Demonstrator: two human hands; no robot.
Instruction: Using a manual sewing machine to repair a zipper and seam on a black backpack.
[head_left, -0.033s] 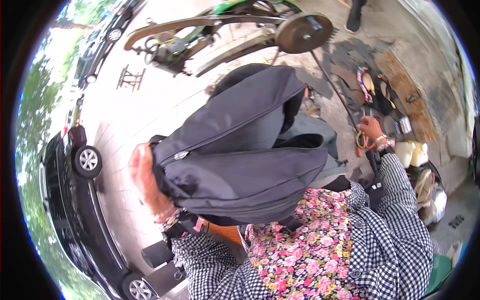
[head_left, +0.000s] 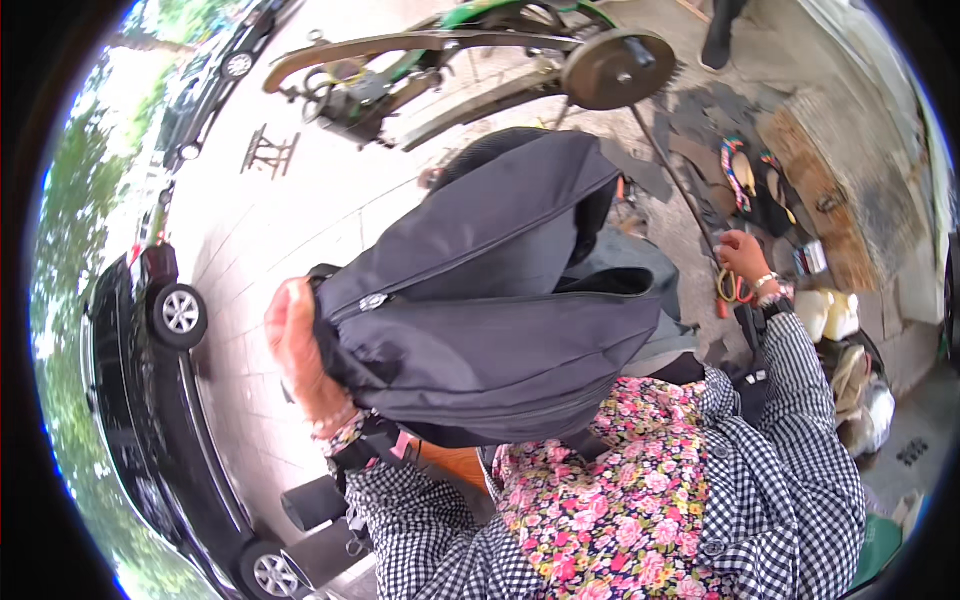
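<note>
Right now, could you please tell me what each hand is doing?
Left hand: closed, gripping the edge of the dark bag.
Right hand: held out beyond the bag; whether it grips anything cannot be told.

An outdoor roadside workshop yard: pale paved ground (head_left: 290, 230) in daylight, a black car (head_left: 150, 400) parked along its edge, a green machine with a large saw disc (head_left: 618, 68), and scattered scrap and tools (head_left: 760, 190) beside a worn wooden board (head_left: 815, 200).

One dark bag (head_left: 480, 320), two hands, two parked cars.
</note>
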